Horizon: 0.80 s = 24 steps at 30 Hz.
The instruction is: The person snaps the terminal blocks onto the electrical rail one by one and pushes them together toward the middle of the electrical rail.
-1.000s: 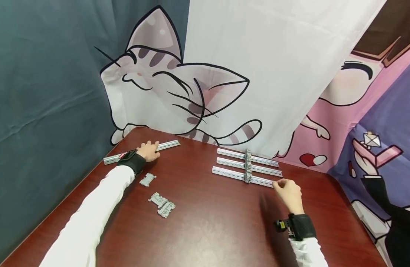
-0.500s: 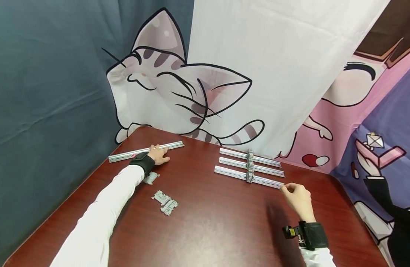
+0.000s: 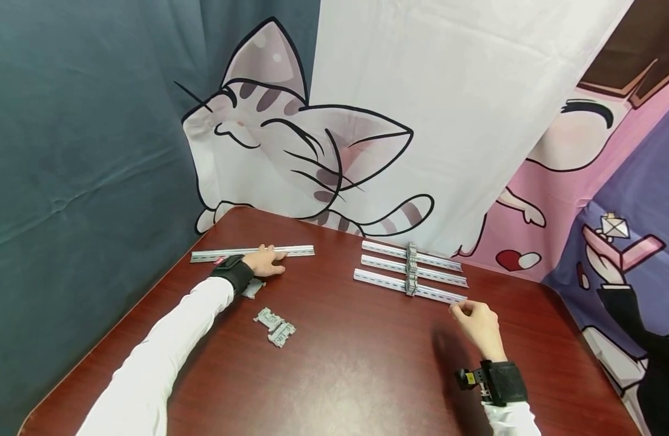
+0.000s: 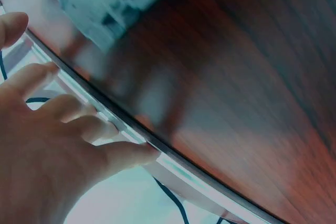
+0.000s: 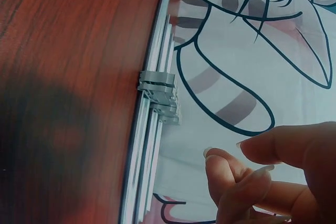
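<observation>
My left hand (image 3: pixel 264 261) lies over a loose slotted metal DIN rail (image 3: pixel 298 251) at the far left of the table. In the left wrist view its fingers (image 4: pixel 126 153) touch the rail's edge, spread along it. A grey terminal block (image 3: pixel 252 289) sits partly hidden behind the left wrist. Three more rails (image 3: pixel 380 280) lie parallel at the right, crossed by a row of grey terminal blocks (image 3: pixel 411 269). My right hand (image 3: pixel 478 324) hovers near the right end of the nearest rail. In the right wrist view its fingers (image 5: pixel 247 187) are loosely bent, with nothing between them and the thumb.
Two grey terminal blocks (image 3: pixel 275 327) lie side by side on the reddish-brown table (image 3: pixel 334 375), left of centre. A printed cloth (image 3: pixel 378 169) with a cat hangs behind the table, and a dark green cloth (image 3: pixel 83 151) hangs at the left.
The left rail has turned from slanted to nearly level across the view, moving with my left hand. My right hand stays near the nearest rail's end. The view has shifted slightly.
</observation>
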### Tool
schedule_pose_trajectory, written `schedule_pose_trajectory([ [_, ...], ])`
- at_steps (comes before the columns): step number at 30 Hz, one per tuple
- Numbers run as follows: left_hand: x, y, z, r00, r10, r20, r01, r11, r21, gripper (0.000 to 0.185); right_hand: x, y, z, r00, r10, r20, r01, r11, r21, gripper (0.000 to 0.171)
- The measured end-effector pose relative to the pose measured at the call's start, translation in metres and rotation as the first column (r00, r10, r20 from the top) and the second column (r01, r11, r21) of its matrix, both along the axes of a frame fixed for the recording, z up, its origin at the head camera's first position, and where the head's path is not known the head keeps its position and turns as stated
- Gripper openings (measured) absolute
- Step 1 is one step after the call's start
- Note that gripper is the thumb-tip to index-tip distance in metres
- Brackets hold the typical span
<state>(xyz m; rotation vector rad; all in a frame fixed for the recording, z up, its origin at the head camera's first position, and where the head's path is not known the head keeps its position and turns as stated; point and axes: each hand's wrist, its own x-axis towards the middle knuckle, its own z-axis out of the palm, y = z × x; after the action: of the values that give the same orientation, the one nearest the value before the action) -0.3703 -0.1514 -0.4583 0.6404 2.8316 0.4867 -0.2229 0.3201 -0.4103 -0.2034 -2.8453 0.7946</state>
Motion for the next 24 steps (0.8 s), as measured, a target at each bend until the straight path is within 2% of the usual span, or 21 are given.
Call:
schedule_pose_trajectory([
  [5, 0.004, 0.01, 0.002, 0.999, -0.047, 0.019, 0.047, 0.999, 0.004, 0.052, 0.004, 0.002, -0.001, 1.0, -0.002, 0.011, 0.002, 1.0, -0.003, 0.023],
  [13, 0.009, 0.026, 0.003, 0.993, -0.117, -0.01, 0.117, 0.993, -0.012, 0.049, 0.008, 0.005, -0.004, 1.0, -0.009, 0.025, 0.01, 1.0, -0.017, 0.024],
  [24, 0.023, 0.052, 0.01, 0.982, -0.182, 0.046, 0.183, 0.983, -0.022, 0.048, 0.01, 0.006, -0.003, 1.0, 0.002, 0.01, -0.002, 1.0, -0.027, 0.024],
])
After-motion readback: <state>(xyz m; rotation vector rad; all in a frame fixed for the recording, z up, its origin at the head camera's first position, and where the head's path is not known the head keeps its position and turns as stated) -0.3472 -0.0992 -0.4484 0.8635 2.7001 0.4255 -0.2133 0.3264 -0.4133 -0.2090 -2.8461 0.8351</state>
